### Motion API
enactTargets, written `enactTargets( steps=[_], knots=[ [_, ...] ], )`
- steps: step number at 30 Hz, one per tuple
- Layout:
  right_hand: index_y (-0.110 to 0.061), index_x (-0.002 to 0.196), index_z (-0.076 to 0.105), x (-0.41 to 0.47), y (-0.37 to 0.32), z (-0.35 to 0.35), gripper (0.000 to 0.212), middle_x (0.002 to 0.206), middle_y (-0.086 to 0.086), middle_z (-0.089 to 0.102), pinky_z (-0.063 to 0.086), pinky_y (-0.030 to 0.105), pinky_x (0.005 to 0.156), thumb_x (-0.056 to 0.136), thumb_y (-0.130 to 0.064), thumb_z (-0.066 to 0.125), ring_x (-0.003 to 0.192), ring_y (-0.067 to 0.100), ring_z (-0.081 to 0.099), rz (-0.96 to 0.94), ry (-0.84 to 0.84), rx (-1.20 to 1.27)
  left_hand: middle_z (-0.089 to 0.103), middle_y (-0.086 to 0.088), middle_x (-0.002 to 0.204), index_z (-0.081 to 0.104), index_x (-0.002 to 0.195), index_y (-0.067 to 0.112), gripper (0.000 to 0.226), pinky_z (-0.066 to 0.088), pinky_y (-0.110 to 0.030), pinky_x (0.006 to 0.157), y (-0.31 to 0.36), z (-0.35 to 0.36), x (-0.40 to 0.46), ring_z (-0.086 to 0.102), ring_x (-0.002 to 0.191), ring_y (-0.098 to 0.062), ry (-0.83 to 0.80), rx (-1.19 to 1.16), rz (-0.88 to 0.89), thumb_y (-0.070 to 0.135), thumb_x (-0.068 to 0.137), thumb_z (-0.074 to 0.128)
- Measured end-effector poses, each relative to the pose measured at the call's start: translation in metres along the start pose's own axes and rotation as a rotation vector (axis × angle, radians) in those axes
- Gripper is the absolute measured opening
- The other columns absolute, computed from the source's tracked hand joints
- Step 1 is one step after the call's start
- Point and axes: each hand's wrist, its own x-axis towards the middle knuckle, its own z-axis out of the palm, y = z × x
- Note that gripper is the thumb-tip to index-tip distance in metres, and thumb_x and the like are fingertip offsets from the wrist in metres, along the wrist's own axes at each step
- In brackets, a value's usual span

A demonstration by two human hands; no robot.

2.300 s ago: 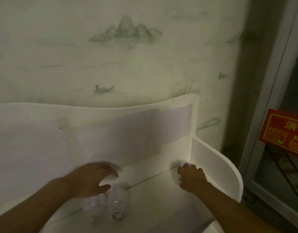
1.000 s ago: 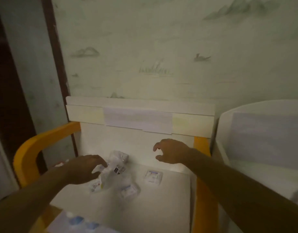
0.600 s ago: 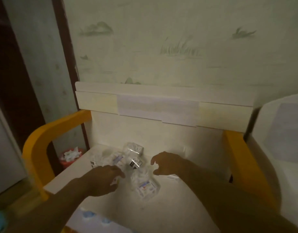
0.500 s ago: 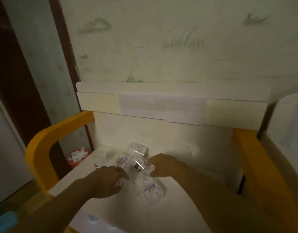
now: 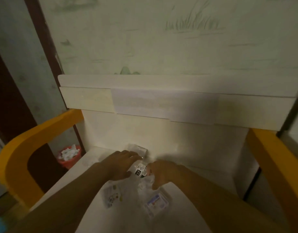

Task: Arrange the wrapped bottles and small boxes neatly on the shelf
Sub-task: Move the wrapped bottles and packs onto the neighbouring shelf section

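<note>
A: Where are the packets?

B: Clustered on the white shelf (image 5: 203,165), toward its back and left of centre. A wrapped bottle with a black-and-white label (image 5: 140,170) lies right between the two hands. Behind it a clear-wrapped small box (image 5: 138,149) sits close to the shelf's back panel. Nearer the camera, a wrapped packet with small coloured pictures (image 5: 112,196) lies on the left and a wrapped box with a blue-and-red label (image 5: 156,203) on the right, crumpled clear wrapping between them.

A: And the hands?

B: The left hand (image 5: 118,166) is palm down over the pile, fingers stretched forward and lightly bent, tips near the rear box, thumb beside the labelled bottle. It seems to rest on the wrapping rather than grip it, though the light is dim. The right hand (image 5: 163,174) is curled, fingers bent down into the white wrapping just right of the labelled bottle; it looks like a pinch on that wrapping.

A: Around the shelf?

B: Orange curved side rails (image 5: 27,148) on either side, a pale board with a taped paper sheet (image 5: 144,103) above the back panel, and wallpaper with faint green grass drawings (image 5: 192,22). Down to the left stands a red bin full of white scraps (image 5: 69,155).
</note>
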Motion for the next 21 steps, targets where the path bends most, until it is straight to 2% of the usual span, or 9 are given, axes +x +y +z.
enactTargets(
  steps=[2, 5, 7, 12, 16, 19, 21],
  knots=[
    [-0.022, 0.128, 0.05, 0.002, -0.002, 0.002, 0.06, 0.123, 0.005, 0.06, 0.05, 0.034, 0.085, 0.075, -0.033, 0.076, 0.107, 0.024, 0.06, 0.025, 0.001, 0.038, 0.027, 0.004, 0.155, 0.024, 0.147, 0.032, 0.068, 0.029, -0.039, 0.112, -0.006, 0.001, 0.014, 0.028, 0.14, -0.018, -0.002, 0.013, 0.04, 0.037, 0.089, 0.059],
    [-0.021, 0.138, 0.045, 0.002, -0.004, 0.007, 0.071, 0.132, 0.009, 0.056, 0.049, 0.036, 0.094, 0.075, -0.029, 0.077, 0.114, 0.027, 0.057, 0.079, -0.008, 0.121, 0.031, 0.002, 0.154, 0.026, 0.147, 0.03, 0.069, 0.027, -0.04, 0.112, -0.009, 0.0, 0.028, 0.028, 0.14, -0.02, -0.037, 0.061, 0.118, 0.039, 0.088, 0.06],
    [-0.023, 0.141, 0.042, 0.001, -0.005, 0.009, 0.074, 0.133, 0.011, 0.052, 0.046, 0.031, 0.091, 0.076, -0.027, 0.077, 0.115, 0.029, 0.055, 0.114, -0.011, 0.11, 0.035, 0.001, 0.152, 0.027, 0.147, 0.03, 0.069, 0.027, -0.04, 0.111, -0.009, 0.001, 0.033, 0.031, 0.138, -0.021, -0.048, 0.094, 0.162, 0.042, 0.088, 0.06],
    [-0.03, 0.14, 0.042, -0.011, -0.01, 0.016, 0.076, 0.133, 0.011, 0.043, 0.045, 0.042, 0.098, 0.074, -0.034, 0.08, 0.12, 0.031, 0.046, 0.224, 0.044, 0.016, 0.038, -0.001, 0.148, 0.029, 0.146, 0.029, 0.071, 0.032, -0.039, 0.108, -0.01, 0.008, 0.039, 0.039, 0.133, -0.023, -0.056, 0.087, 0.182, 0.041, 0.085, 0.063],
    [-0.021, 0.133, 0.042, -0.035, -0.009, -0.002, 0.072, 0.132, 0.01, 0.051, 0.048, 0.037, 0.09, 0.073, -0.029, 0.081, 0.114, 0.027, 0.052, 0.296, 0.098, 0.098, 0.044, 0.001, 0.141, 0.033, 0.143, 0.03, 0.073, 0.042, -0.034, 0.101, -0.018, -0.004, 0.039, 0.049, 0.123, -0.02, -0.025, -0.072, 0.154, 0.039, 0.079, 0.067],
    [-0.016, 0.134, 0.036, -0.062, -0.006, -0.027, 0.076, 0.127, 0.013, 0.054, 0.048, 0.035, 0.084, 0.073, -0.025, 0.081, 0.104, 0.025, 0.055, 0.351, 0.175, 0.139, 0.045, 0.005, 0.138, 0.034, 0.142, 0.031, 0.073, 0.04, -0.026, 0.095, -0.027, -0.028, 0.038, 0.051, 0.119, -0.017, -0.006, -0.206, 0.163, 0.039, 0.079, 0.069],
    [-0.019, 0.136, 0.029, -0.08, -0.004, -0.042, 0.083, 0.128, 0.012, 0.05, 0.048, 0.034, 0.081, 0.071, -0.022, 0.082, 0.098, 0.024, 0.053, 0.379, 0.243, 0.147, 0.047, 0.005, 0.136, 0.037, 0.141, 0.03, 0.071, 0.038, -0.022, 0.094, -0.026, -0.042, 0.037, 0.05, 0.118, -0.015, 0.007, -0.289, 0.197, 0.036, 0.079, 0.072]
  ],
)
